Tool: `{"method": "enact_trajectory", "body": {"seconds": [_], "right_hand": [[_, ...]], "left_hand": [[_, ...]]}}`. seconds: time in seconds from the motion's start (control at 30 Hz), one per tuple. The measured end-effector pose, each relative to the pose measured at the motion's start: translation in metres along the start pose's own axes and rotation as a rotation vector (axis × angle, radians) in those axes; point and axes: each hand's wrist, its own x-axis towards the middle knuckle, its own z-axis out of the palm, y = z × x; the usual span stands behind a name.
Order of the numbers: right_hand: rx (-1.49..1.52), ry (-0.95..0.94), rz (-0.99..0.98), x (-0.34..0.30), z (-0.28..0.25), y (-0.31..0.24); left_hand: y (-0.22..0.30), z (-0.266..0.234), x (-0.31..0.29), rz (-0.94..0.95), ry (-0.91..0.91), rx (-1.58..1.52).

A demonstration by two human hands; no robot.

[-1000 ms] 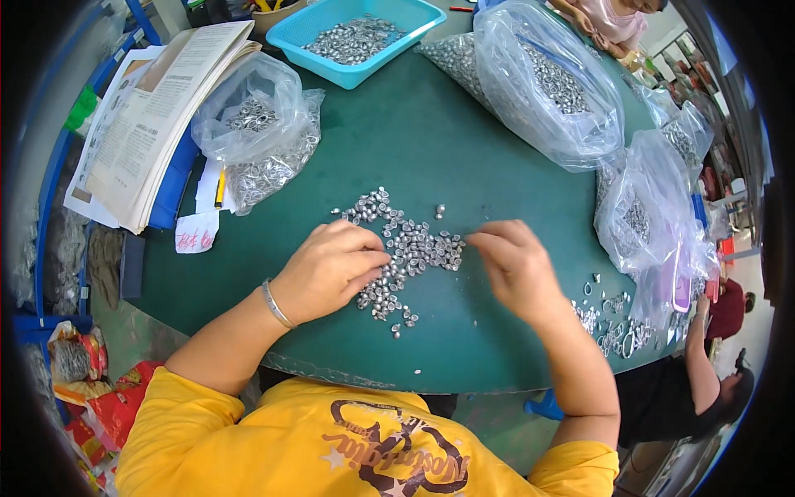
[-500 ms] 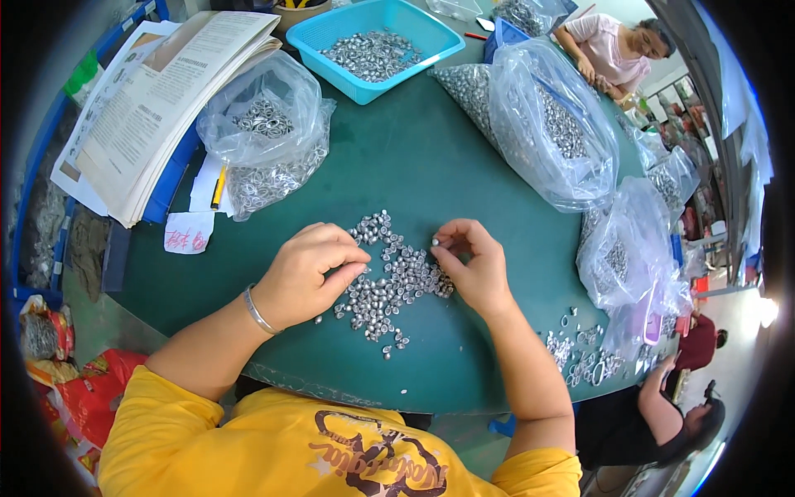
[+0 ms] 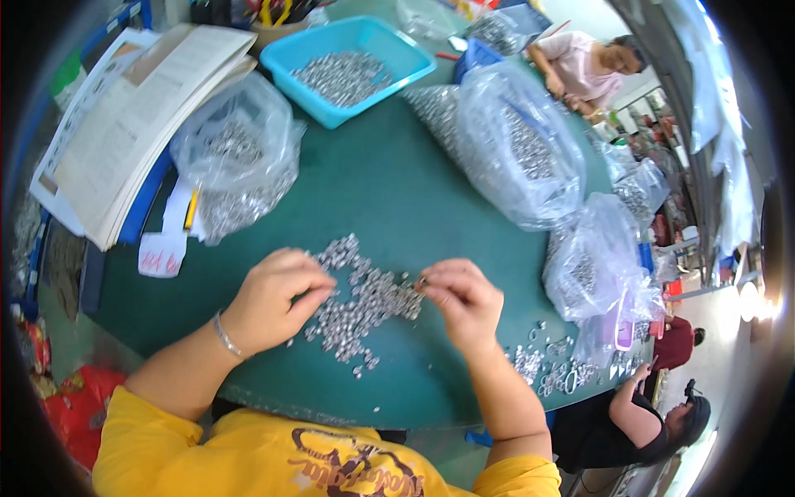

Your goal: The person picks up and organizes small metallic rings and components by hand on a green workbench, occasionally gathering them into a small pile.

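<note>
A loose pile of small silver metal pieces (image 3: 360, 302) lies on the green table (image 3: 373, 182) between my hands. At its left edge is my left hand (image 3: 277, 294), a bracelet on the wrist, fingers curled and thumb drawn toward the index finger. What it holds, if anything, is hidden. My right hand (image 3: 465, 302) is by the pile's right side, its thumb and forefinger pinching one small metal piece (image 3: 422, 282).
A blue plastic basket (image 3: 331, 114) of metal pieces stands at the far side. Filled clear bags sit left (image 3: 244, 178) and right (image 3: 530, 178). Papers (image 3: 137, 124) are stacked at left; scattered metal rings (image 3: 571, 377) lie near right. Two people sit beyond the table's right side.
The view has shifted, so the table and its contents appear lower and further left. Both hands stay beside the pile; the right still pinches a small piece.
</note>
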Motion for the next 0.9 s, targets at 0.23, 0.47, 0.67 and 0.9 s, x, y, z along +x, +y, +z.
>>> {"method": "enact_trajectory", "body": {"seconds": [0.23,0.47,0.67,0.9], "right_hand": [[-0.648,0.602,-0.558,0.096,-0.076,-0.019],[-0.599,0.064,-0.236,0.076,-0.039,0.004],[-0.53,-0.557,-0.384,-0.01,0.028,-0.007],[-0.434,-0.405,-0.303,-0.005,0.028,-0.006]], "left_hand": [[0.004,0.001,0.001,0.04,0.04,-0.032],[0.0,-0.003,-0.006,0.06,-0.142,0.038],[-0.007,0.002,-0.018,0.121,-0.312,0.058],[0.0,-0.001,-0.013,-0.056,-0.22,0.013]]}}
